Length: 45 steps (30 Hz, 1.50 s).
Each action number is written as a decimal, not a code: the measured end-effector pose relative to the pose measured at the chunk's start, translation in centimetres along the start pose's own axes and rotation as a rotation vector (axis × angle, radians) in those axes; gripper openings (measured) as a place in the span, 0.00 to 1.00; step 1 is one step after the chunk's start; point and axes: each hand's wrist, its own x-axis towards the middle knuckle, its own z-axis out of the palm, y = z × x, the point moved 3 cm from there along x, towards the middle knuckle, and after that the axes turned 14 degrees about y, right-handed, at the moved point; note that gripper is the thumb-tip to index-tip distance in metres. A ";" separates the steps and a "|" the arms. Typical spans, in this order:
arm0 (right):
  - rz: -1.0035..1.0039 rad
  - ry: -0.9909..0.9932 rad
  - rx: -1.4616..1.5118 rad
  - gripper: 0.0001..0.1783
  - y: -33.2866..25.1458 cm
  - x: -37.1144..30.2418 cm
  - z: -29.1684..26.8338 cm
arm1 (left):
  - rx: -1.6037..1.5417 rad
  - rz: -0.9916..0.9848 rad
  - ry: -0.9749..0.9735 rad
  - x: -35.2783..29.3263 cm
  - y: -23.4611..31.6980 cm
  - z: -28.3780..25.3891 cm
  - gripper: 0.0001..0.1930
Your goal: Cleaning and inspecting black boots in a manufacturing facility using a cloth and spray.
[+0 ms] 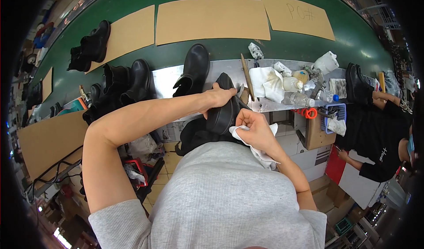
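A black boot (pixel 222 116) is held at the near edge of the workbench, close to my body. My left hand (pixel 217 96) grips it from the left, with the thumb and fingers apart around its upper part. My right hand (pixel 255 127) pinches a white cloth (pixel 260 155) right beside the boot's near end; part of the cloth hangs down below the hand. Whether the cloth touches the boot is hard to tell. Another black boot (pixel 195 66) lies just beyond, on the metal strip of the bench.
More black boots (pixel 137 81) stand at left, others (pixel 90 46) farther back. Cardboard sheets (pixel 212 19) cover the green bench. White rags (pixel 266 82), plastic bottles (pixel 300 99) and a wooden stick (pixel 247 77) lie to the right, near a blue basket (pixel 338 116). A co-worker (pixel 371 134) handles a boot at far right.
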 end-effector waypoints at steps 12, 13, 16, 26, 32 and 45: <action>0.040 0.049 0.053 0.06 0.5 0.1 0.1 | -0.023 -0.008 -0.026 0.1 -0.2 0.2 0.46; 0.041 0.046 0.051 0.06 0.5 0.0 0.2 | -0.027 -0.008 -0.030 0.0 -0.1 0.2 0.46; 0.140 0.118 0.224 0.06 0.2 -0.1 0.0 | -0.031 0.002 -0.030 -0.1 0.0 0.1 0.46; 0.064 0.089 0.080 0.07 -0.1 -0.5 0.1 | -0.008 -0.006 -0.023 -0.1 -0.1 0.0 0.46; 0.129 0.034 0.105 0.05 0.4 -0.4 0.5 | 0.025 -0.007 0.001 -0.3 0.0 -0.1 0.45; 0.257 0.064 0.282 0.06 0.2 0.1 0.1 | 0.052 -0.018 -0.003 -0.4 0.3 -0.1 0.45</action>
